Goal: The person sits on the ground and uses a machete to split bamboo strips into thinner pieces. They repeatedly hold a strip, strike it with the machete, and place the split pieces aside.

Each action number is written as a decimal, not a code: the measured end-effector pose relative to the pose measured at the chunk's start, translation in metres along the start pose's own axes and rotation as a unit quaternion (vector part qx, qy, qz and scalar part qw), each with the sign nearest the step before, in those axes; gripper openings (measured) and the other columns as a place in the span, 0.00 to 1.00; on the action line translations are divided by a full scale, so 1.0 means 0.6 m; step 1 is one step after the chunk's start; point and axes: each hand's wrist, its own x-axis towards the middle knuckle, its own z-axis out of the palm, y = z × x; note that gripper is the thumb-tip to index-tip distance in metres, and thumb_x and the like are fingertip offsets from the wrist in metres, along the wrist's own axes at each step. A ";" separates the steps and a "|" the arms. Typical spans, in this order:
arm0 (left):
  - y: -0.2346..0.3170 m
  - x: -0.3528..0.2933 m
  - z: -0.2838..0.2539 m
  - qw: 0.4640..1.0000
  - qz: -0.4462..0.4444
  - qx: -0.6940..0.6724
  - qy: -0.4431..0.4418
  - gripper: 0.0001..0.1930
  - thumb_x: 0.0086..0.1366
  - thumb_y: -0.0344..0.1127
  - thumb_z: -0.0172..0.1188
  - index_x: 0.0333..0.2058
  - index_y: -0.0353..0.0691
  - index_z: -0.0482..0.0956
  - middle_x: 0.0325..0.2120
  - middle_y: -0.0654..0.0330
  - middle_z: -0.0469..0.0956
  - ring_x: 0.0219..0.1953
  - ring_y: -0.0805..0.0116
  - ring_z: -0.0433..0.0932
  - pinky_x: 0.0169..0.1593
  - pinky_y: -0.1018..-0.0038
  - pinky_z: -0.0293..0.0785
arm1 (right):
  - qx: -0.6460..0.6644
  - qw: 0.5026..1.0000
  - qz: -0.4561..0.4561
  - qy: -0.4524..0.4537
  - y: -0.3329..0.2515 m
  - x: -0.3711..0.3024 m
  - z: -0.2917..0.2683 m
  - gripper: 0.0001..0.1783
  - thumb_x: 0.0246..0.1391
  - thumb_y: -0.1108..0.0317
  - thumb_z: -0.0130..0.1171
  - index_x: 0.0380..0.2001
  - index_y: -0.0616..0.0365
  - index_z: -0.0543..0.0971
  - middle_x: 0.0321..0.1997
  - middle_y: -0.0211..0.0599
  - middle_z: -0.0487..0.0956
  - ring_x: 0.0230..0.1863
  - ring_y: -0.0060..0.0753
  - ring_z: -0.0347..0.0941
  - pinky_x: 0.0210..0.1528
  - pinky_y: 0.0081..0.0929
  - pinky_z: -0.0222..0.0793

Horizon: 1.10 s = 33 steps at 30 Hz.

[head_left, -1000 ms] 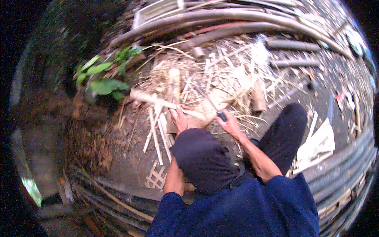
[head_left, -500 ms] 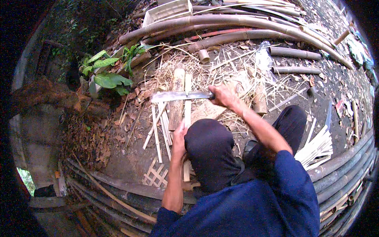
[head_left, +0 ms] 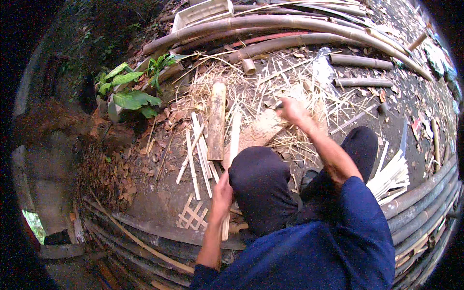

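Running past the person's dark hood (head_left: 258, 186), a pale split-bamboo strip (head_left: 235, 133) is sitting in the grasp of the left hand (head_left: 222, 194), its fingers partly hidden; farther out, the right hand (head_left: 295, 112) is clenching a dark tool handle (head_left: 279, 105), the tool's far end hard to make out. Left of the strip, a short log (head_left: 217, 125) is lying near loose strips (head_left: 192, 162), shavings (head_left: 208, 77) are littering the ground, and long bamboo poles (head_left: 270, 21) are stretching across the background
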 end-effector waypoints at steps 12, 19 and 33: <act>-0.007 0.097 0.016 0.997 0.035 -0.010 0.072 0.17 0.71 0.38 0.47 0.45 0.27 0.72 0.29 0.64 0.71 0.32 0.76 0.66 0.40 0.76 0.68 | -0.034 0.972 -0.226 -0.060 -0.088 -0.055 0.030 0.13 0.40 0.64 0.63 0.33 0.48 0.75 0.24 0.41 0.79 0.30 0.46 0.79 0.29 0.45 0.71; -0.024 -0.109 -0.067 0.973 -0.218 0.020 0.075 0.22 0.71 0.43 0.44 0.61 0.44 0.64 0.17 0.70 0.65 0.18 0.79 0.64 0.21 0.81 0.61 | 0.002 0.986 0.145 0.085 0.204 0.053 -0.056 0.24 0.47 0.53 0.62 0.42 0.58 0.78 0.35 0.52 0.81 0.31 0.53 0.79 0.34 0.41 0.75; 0.012 0.118 0.007 0.995 0.002 -0.103 -0.007 0.17 0.67 0.30 0.50 0.54 0.31 0.70 0.29 0.65 0.74 0.32 0.76 0.70 0.38 0.75 0.68 | -0.012 0.990 -0.135 -0.048 -0.066 -0.072 0.058 0.19 0.43 0.49 0.64 0.37 0.44 0.76 0.24 0.43 0.79 0.32 0.48 0.79 0.31 0.47 0.72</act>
